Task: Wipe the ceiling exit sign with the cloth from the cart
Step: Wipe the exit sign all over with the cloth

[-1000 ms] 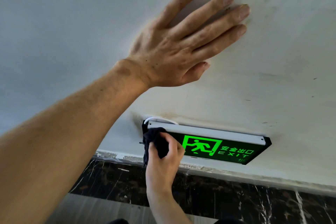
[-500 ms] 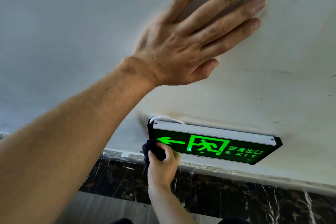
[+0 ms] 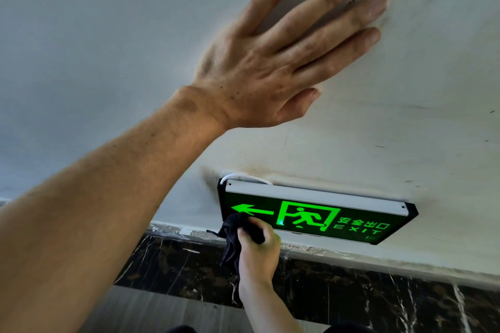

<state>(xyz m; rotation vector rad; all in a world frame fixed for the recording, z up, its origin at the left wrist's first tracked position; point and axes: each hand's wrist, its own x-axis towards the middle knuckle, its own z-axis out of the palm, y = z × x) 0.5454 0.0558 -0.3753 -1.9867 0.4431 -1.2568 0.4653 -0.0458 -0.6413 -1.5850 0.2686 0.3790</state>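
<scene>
The exit sign (image 3: 332,217) hangs from the ceiling at lower centre, black-framed with a glowing green arrow, running figure and "EXIT" lettering. My right hand (image 3: 258,247) reaches up from below, shut on a dark cloth (image 3: 232,235) that it presses against the sign's lower left corner, just under the arrow. My left hand (image 3: 270,62) lies flat on the ceiling above the sign, fingers spread, holding nothing.
The white ceiling (image 3: 405,130) is smudged and stained around the sign. A white cable (image 3: 243,177) loops out at the sign's top left. Below runs a dark marble band (image 3: 351,292) with a chipped white edge.
My right hand with the cloth has slid down from the sign's left end to its lower left corner, uncovering the green arrow. My left hand stays flat on the ceiling.
</scene>
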